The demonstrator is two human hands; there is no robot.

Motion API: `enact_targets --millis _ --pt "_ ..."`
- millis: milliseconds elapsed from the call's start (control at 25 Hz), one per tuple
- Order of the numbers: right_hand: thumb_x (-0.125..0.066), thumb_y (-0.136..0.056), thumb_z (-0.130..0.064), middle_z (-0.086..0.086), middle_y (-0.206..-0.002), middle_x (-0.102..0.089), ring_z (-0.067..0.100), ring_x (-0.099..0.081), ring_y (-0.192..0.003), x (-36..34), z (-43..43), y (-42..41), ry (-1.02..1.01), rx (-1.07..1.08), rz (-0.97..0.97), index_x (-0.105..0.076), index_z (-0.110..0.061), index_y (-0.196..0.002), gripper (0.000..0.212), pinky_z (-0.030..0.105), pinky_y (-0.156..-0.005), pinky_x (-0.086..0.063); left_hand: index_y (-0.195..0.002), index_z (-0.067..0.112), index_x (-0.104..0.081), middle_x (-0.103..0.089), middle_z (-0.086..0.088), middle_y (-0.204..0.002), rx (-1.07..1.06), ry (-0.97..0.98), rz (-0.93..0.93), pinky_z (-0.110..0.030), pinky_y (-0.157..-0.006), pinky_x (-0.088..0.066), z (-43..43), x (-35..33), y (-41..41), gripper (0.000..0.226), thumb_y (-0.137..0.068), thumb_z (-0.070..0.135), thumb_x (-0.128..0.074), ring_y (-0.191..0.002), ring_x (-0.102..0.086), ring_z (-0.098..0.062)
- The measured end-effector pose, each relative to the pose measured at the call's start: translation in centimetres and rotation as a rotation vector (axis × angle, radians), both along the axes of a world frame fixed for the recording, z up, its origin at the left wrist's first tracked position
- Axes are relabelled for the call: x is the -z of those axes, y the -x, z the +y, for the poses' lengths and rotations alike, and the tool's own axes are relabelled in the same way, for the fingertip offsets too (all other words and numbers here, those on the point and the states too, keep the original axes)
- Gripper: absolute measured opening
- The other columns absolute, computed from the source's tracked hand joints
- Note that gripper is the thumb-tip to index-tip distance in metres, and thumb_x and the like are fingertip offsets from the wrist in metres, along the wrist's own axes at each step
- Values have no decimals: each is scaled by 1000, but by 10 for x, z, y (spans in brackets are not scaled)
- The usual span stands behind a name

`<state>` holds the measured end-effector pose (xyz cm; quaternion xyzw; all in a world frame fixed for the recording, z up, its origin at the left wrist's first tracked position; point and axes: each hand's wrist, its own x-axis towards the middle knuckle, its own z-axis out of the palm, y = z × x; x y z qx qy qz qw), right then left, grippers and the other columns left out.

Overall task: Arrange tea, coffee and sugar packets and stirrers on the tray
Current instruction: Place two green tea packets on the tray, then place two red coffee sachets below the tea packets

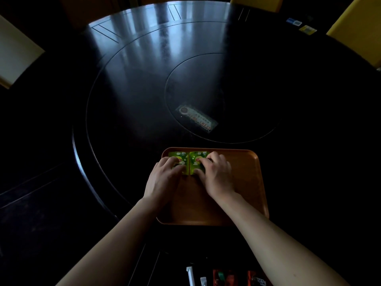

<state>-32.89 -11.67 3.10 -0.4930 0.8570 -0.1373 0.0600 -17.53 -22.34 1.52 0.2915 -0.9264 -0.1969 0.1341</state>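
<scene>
Waiting stock: at the bottom edge of the frame I see white stick packets (190, 275) and red coffee sachets (256, 280) lying on the dark tabletop (123, 100), near my forearms and not yet on the tray.
Tray: the brown tray (247, 182) sits lower centre; its right half and near part are bare.
Left hand: my left hand (162, 178) lies flat on the left green tea packet (177, 157), fingers spread and pressing down, not closed around it.
Right hand: my right hand (216, 176) rests the same way on the right green tea packet (199, 159), fingers loose on top, nothing pinched.
Tea packets: the two lie side by side, edges touching or nearly so, in the tray's far left corner.
Handling: I judge them light, thin and flexible, likely to slide on the smooth tray; nudging with flat fingertips suits alignment, and lifting is best by pinching a sealed edge.
Further out: a clear-wrapped packet (196, 118) lies mid-tabletop, its contents unreadable to me.
Far right: small packets (294, 22) sit at the upper right, well apart.
</scene>
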Motion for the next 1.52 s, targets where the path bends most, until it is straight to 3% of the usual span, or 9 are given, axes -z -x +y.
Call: enact_targets --millis 160,360,600,720,840,1040,1280,1400,1520 --pt "-63 -88 -42 5 -108 -56 26 -50 -99 0 0 0 13 4 -10 -63 -18 -119 39 39 -77 -40 -102 23 -68 -67 -12 -111 5 20 11 -46 -77 -56 3 -6 1 27 -76 25 -73 -102 -61 -37" --pt "-64 -88 -39 5 -112 -56 25 -50 -102 2 3 2 33 -6 -50 -61 -18 -122 41 39 -80 -43 -114 19 -69 -64 -13 -117 -16 -7 39 -44 -86 -53 3 -9 -2 33 -85 31 -59 -109 -58 -35" --pt "-71 -84 -27 8 -106 -61 28 -55 -98 -2 20 3 157 5 -113 -65 -12 -117 36 44 -78 -48 -114 14 -71 -65 -12 -117 -43 9 71 -44 -89 -53 11 -15 -10 31 -84 12 -70 -114 -56 -35" --pt "-73 -83 -24 7 -102 -65 28 -58 -94 -6 41 -2 221 21 -132 -67 -11 -111 32 43 -77 -50 -105 11 -73 -67 -12 -109 -54 24 88 -45 -80 -54 25 -22 -20 26 -80 5 -74 -101 -60 -36" --pt "-72 -83 -20 7 -96 -67 28 -61 -92 -18 78 -18 289 28 -169 -69 -10 -104 23 39 -79 -52 -98 9 -74 -68 -12 -97 -50 38 120 -46 -73 -53 57 -33 -40 20 -79 3 -75 -85 -61 -35" --pt "-66 -87 -21 0 -87 -65 17 -60 -83 -24 176 -47 305 60 -259 -68 -14 -103 18 28 -73 -51 -98 12 -73 -66 -7 -89 -34 -35 139 -41 -70 -51 151 -32 -98 14 -85 12 -68 -79 -60 -29" --pt "-74 -81 -19 -2 -86 -67 18 -65 -81 -2 283 -84 120 213 -396 -70 -16 -95 14 27 -73 -51 -103 15 -74 -65 -2 -88 -28 -277 -92 -39 -68 -55 250 -14 -135 20 -83 18 -77 -82 -63 -24" --pt "-77 -78 -25 0 -106 -64 23 -59 -98 11 310 -89 -63 183 -283 -69 -14 -108 33 32 -82 -51 -118 17 -70 -66 -6 -105 53 -249 -184 -40 -77 -54 269 -12 -113 41 -79 26 -81 -97 -62 -30" --pt "-78 -76 -36 0 -133 -54 25 -49 -118 15 324 -87 -161 126 -205 -60 -15 -125 56 37 -95 -49 -130 24 -61 -59 -7 -125 205 -151 -274 -43 -91 -48 276 -13 -83 59 -79 50 -74 -116 -53 -30"
